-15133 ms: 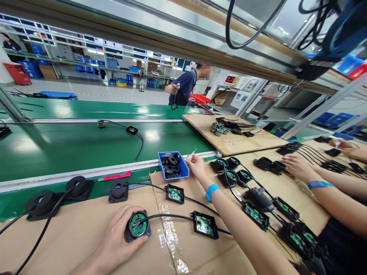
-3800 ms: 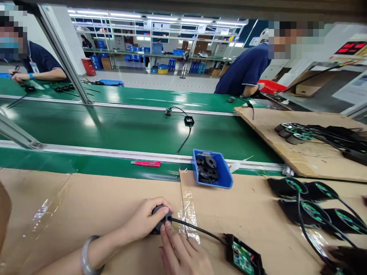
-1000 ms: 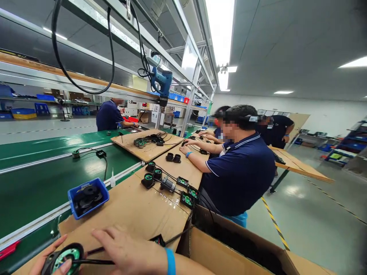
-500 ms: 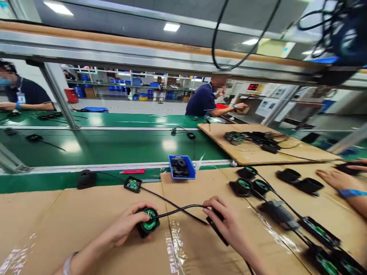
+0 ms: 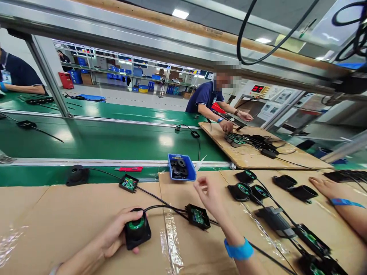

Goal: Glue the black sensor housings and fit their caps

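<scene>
The right hand [image 5: 208, 195] had just let go of the small open box [image 5: 197, 217], which lay on the cardboard [image 5: 71, 214], leaving that hand free. Half open, visibly holding nothing, it hovered near the blue bin [image 5: 188, 176]. The left hand [image 5: 116, 231] curled around the black cup [image 5: 138, 237], left of the box.

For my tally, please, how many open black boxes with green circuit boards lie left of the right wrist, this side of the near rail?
2: one box near the slim red knife, another box near the right hand.
</scene>
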Motion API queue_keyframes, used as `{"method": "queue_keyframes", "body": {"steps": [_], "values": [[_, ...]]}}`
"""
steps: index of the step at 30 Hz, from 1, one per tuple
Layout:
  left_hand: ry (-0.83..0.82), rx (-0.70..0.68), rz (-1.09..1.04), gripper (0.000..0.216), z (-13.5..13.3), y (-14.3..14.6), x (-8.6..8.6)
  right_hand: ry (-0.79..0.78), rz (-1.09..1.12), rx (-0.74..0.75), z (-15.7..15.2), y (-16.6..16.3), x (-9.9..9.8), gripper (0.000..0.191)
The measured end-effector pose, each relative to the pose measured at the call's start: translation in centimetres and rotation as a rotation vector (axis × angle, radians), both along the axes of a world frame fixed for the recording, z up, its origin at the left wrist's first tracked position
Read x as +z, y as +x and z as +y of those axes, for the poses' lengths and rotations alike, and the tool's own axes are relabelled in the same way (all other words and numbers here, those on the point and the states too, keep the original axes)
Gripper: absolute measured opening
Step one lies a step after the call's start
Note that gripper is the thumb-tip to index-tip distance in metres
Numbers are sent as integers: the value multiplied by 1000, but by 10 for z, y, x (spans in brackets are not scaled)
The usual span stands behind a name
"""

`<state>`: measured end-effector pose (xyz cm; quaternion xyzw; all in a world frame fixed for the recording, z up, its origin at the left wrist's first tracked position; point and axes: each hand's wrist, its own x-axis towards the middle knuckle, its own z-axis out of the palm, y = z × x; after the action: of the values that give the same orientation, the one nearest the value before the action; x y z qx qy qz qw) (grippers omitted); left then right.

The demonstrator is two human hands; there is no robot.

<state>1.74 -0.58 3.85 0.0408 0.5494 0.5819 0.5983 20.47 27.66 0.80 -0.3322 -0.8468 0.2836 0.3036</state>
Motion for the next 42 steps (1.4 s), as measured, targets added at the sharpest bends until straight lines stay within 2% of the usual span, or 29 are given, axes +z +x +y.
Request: {"method": "queue_keyframes", "body": {"steps": [3, 6, 8, 11, 15, 20, 24, 27, 30, 33, 38, 42], "values": [[21, 21, -60, 74, 0, -1, 0, -58, 65, -200, 54, -14, -10, 34], [115, 4, -96, 72, -4, -2, 5, -129, 134, -261, 93, -34, -18, 31], [190, -43, -88, 77, -9, -2, 7, -174, 184, -253, 105, -44, -19, 30], [239, -119, 15, 86, -14, -1, 3, -237, 260, -227, 106, -51, -12, 27], [290, -207, 326, 81, -11, 1, -10, -307, 410, -241, 76, -38, 11, 30], [288, -229, 654, 63, -7, 6, -18, -510, 563, -110, -13, -2, 42, 53], [303, -240, 879, 60, -9, 10, -18, -700, 548, -27, -86, 23, 52, 41], [302, -282, 969, 60, -11, 12, -15, -874, 544, 8, -118, 36, 47, 36], [301, -306, 1015, 60, -11, 13, -14, -1044, 557, 71, -134, 45, 37, 28], [314, -305, 1025, 60, -11, 13, -14, -1108, 549, 111, -141, 49, 28, 31], [319, -297, 1041, 59, -13, 13, -15, -1069, 615, -44, -147, 43, 24, 35], [340, -271, 1057, 59, -14, 13, -12, -1044, 654, -57, -148, 35, 27, 36]]}}
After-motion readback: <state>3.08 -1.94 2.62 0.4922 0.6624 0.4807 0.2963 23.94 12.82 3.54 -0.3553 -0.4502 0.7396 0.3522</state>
